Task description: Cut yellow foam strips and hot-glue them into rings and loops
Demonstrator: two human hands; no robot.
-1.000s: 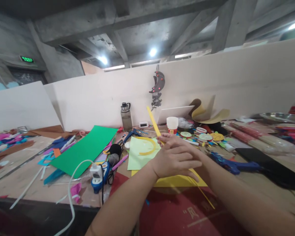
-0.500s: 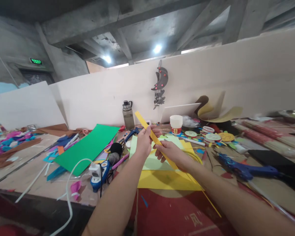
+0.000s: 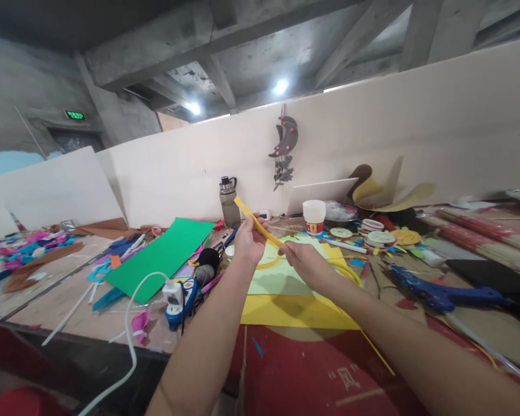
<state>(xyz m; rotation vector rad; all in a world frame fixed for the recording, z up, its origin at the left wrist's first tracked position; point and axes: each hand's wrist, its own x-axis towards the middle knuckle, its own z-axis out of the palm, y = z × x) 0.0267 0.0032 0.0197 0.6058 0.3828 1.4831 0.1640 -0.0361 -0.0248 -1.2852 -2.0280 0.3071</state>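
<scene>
- At the frame's centre, our left hand [image 3: 248, 241] pinches the yellow strip [image 3: 266, 233] between its fingers.
- Just right, our right hand [image 3: 307, 264] pinches its lower part.
- The strip slants above the bench [image 3: 82, 312].

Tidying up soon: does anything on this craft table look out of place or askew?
A white cable trails from the plug block over the near edge of the table, easy to snag. Coloured offcuts lie scattered at far left, and the green sheet lies slantwise. The left hand and right hand pinch a yellow strip.
</scene>
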